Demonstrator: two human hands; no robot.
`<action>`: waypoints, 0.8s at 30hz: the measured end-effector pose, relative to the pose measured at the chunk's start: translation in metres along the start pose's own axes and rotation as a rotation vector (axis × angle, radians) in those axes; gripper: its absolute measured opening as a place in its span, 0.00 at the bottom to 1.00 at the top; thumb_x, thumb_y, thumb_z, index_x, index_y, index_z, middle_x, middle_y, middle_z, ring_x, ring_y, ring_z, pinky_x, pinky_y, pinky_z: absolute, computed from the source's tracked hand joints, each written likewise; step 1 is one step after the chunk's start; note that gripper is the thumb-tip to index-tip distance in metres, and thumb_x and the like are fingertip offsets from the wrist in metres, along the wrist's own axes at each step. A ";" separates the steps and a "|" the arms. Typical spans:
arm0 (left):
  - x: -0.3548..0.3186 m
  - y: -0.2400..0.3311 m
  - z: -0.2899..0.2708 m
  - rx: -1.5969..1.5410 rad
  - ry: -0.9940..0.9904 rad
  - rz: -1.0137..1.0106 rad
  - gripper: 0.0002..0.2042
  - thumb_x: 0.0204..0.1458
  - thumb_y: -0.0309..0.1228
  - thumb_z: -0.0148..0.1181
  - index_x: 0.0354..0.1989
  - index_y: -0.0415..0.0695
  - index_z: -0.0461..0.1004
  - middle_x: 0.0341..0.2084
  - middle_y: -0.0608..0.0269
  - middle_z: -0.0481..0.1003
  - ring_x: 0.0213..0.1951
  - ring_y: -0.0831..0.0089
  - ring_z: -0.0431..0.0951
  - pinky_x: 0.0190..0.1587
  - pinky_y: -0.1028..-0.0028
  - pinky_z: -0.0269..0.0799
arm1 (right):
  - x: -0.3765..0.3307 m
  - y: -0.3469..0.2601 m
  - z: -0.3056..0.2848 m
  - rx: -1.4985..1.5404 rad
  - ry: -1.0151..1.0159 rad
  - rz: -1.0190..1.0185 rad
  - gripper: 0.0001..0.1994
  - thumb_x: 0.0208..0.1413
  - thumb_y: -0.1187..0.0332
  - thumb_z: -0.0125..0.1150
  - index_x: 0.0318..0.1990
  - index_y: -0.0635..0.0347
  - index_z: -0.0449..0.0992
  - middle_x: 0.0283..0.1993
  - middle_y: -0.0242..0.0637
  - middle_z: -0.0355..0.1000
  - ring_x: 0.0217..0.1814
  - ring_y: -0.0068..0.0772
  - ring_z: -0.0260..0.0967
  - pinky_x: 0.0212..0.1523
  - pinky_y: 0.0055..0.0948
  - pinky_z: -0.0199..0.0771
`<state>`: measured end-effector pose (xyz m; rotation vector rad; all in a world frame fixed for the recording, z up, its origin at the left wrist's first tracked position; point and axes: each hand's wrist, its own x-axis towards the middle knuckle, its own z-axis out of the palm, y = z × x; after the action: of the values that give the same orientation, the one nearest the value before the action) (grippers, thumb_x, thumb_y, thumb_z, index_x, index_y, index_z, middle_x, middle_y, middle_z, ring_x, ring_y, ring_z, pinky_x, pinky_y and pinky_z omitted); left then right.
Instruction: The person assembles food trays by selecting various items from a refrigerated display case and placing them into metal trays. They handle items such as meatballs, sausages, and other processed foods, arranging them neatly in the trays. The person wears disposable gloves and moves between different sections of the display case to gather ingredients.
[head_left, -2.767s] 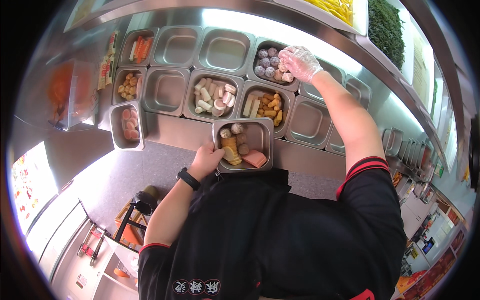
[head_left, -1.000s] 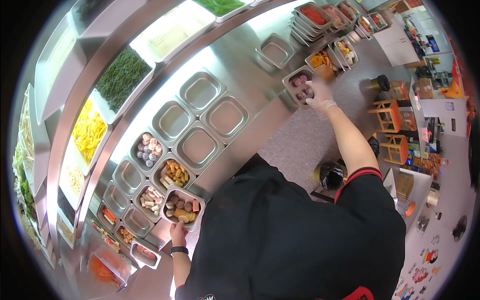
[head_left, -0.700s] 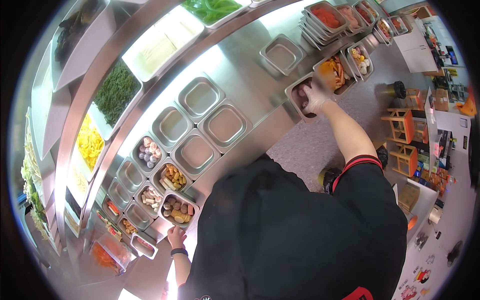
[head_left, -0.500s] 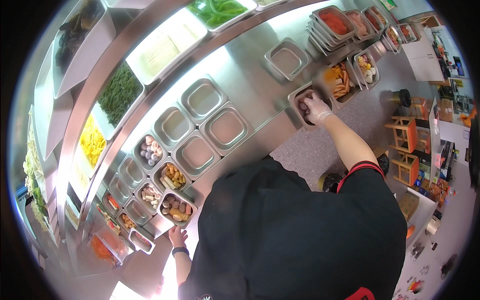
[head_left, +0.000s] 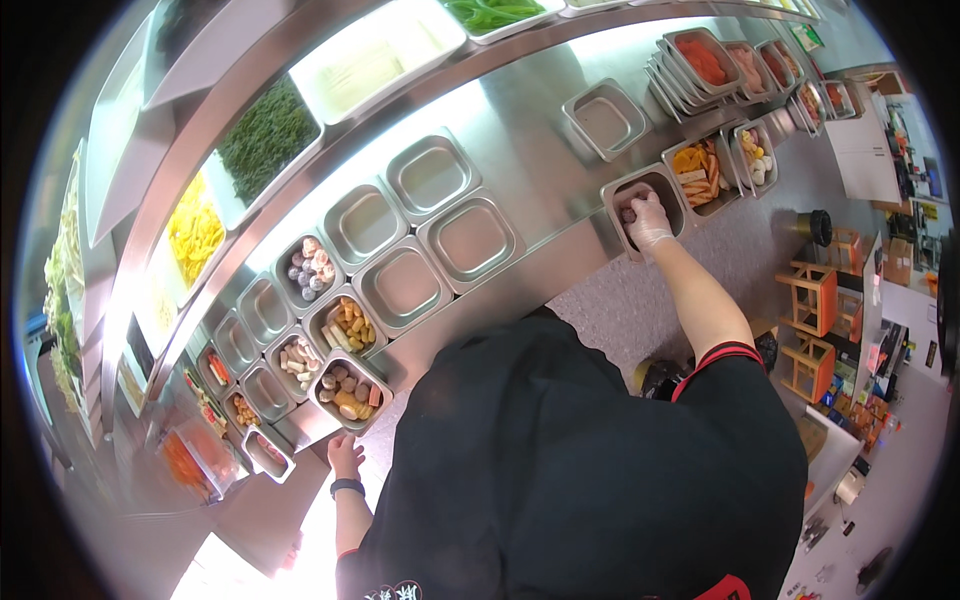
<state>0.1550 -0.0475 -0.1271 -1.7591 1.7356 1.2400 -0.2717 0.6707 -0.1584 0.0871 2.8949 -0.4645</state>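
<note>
My right hand [head_left: 650,222], in a thin clear glove, reaches far right into a small steel pan [head_left: 615,192] set in the counter. Its fingers curl down over dark round pieces [head_left: 628,213] in that pan; whether they hold one is hidden. My left hand [head_left: 344,455], with a dark wristband, sits at the counter's near edge. Its fingertips are at the near corner of a steel pan of mixed food pieces [head_left: 349,390], and a grip cannot be made out. My dark-clothed body covers the lower middle.
Rows of steel pans fill the counter: empty ones [head_left: 470,238] in the middle, others with pale, orange and purple pieces [head_left: 308,270]. Pans of carrot sticks [head_left: 697,170] lie right of my right hand. Trays of greens [head_left: 265,125] line the raised shelf. Wooden stools [head_left: 815,335] stand on the floor.
My right hand left the middle pans, stretched to the far right pan and has stayed inside it for the last second. My left hand remains by the pan of mixed pieces.
</note>
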 end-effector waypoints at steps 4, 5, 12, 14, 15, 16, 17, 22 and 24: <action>0.009 -0.017 -0.010 -0.029 -0.012 0.014 0.16 0.61 0.36 0.65 0.52 0.43 0.73 0.41 0.60 0.79 0.35 0.65 0.84 0.30 0.71 0.78 | 0.009 0.014 0.017 0.025 0.033 0.122 0.14 0.50 0.74 0.65 0.45 0.61 0.84 0.58 0.56 0.72 0.60 0.60 0.73 0.64 0.43 0.74; 0.011 -0.023 -0.013 -0.030 -0.001 0.008 0.15 0.60 0.36 0.65 0.52 0.44 0.73 0.40 0.61 0.79 0.35 0.66 0.84 0.30 0.71 0.78 | 0.015 0.020 0.016 0.032 0.003 0.066 0.13 0.50 0.72 0.64 0.45 0.59 0.85 0.54 0.56 0.74 0.60 0.61 0.72 0.64 0.43 0.74; 0.031 -0.069 -0.030 -0.074 -0.004 0.012 0.17 0.58 0.38 0.65 0.53 0.44 0.73 0.42 0.61 0.78 0.37 0.64 0.85 0.33 0.70 0.80 | 0.015 0.017 -0.008 0.385 -0.013 0.200 0.29 0.35 0.68 0.78 0.51 0.62 0.83 0.40 0.44 0.79 0.41 0.41 0.79 0.42 0.38 0.80; 0.032 -0.083 -0.027 -0.154 0.026 0.018 0.17 0.57 0.36 0.67 0.50 0.40 0.76 0.38 0.60 0.79 0.32 0.70 0.82 0.30 0.73 0.77 | 0.011 -0.011 -0.034 0.531 -0.015 0.332 0.29 0.39 0.71 0.77 0.54 0.65 0.81 0.37 0.37 0.77 0.34 0.31 0.77 0.35 0.32 0.78; 0.031 -0.088 -0.026 -0.169 0.023 0.009 0.17 0.57 0.36 0.67 0.50 0.40 0.76 0.38 0.60 0.79 0.32 0.70 0.82 0.30 0.73 0.77 | 0.011 -0.036 -0.039 0.657 -0.011 0.285 0.28 0.41 0.73 0.76 0.55 0.66 0.80 0.37 0.35 0.76 0.33 0.27 0.75 0.32 0.29 0.76; 0.031 -0.095 -0.025 -0.175 0.007 -0.010 0.17 0.58 0.36 0.66 0.52 0.41 0.75 0.40 0.60 0.79 0.34 0.69 0.83 0.31 0.72 0.78 | 0.008 -0.065 -0.045 0.769 -0.008 0.239 0.27 0.43 0.75 0.75 0.56 0.66 0.80 0.36 0.33 0.75 0.31 0.23 0.73 0.30 0.26 0.74; 0.032 -0.102 -0.023 -0.178 -0.011 -0.029 0.18 0.58 0.36 0.66 0.53 0.41 0.75 0.41 0.59 0.79 0.35 0.67 0.84 0.32 0.71 0.79 | 0.005 -0.098 -0.051 0.863 0.008 0.276 0.27 0.45 0.77 0.74 0.57 0.67 0.79 0.36 0.31 0.73 0.30 0.20 0.71 0.28 0.23 0.72; 0.035 -0.143 -0.005 -0.307 -0.041 -0.097 0.19 0.57 0.35 0.67 0.53 0.37 0.76 0.38 0.58 0.80 0.34 0.70 0.83 0.31 0.72 0.78 | -0.011 -0.308 0.000 0.769 -0.268 -0.198 0.25 0.46 0.77 0.76 0.55 0.64 0.81 0.41 0.34 0.74 0.36 0.25 0.74 0.33 0.26 0.79; 0.037 -0.162 0.000 -0.372 -0.059 -0.112 0.19 0.57 0.34 0.67 0.53 0.37 0.76 0.39 0.59 0.80 0.34 0.70 0.83 0.31 0.72 0.78 | -0.019 -0.394 0.047 0.730 -0.392 -0.384 0.23 0.44 0.77 0.77 0.52 0.60 0.82 0.44 0.33 0.74 0.40 0.26 0.76 0.38 0.28 0.82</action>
<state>0.3011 -0.0422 -0.2061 -1.9657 1.4193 1.6265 -0.2794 0.2818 -0.0783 -0.4067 2.2205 -1.4022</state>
